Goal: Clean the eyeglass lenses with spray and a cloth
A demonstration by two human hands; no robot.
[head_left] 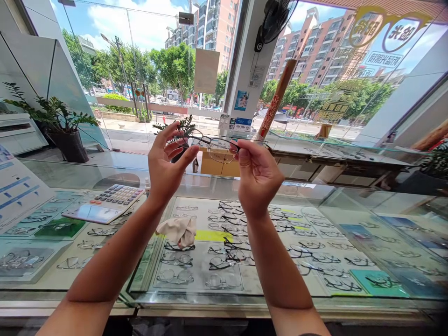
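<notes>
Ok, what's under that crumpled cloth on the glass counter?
The cloth lies on the counter's glass top. Below the glass, a dark pair of glasses pokes out at its lower edge, beside a yellow strip. Whatever sits directly beneath the cloth is covered.

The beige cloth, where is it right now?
In the head view the cloth lies crumpled on the glass counter, left of centre, below the left hand and right of the calculator. The right hand pinches glasses higher up.

A cloth lies on the glass counter, right of the calculator, below the raised glasses.
</notes>
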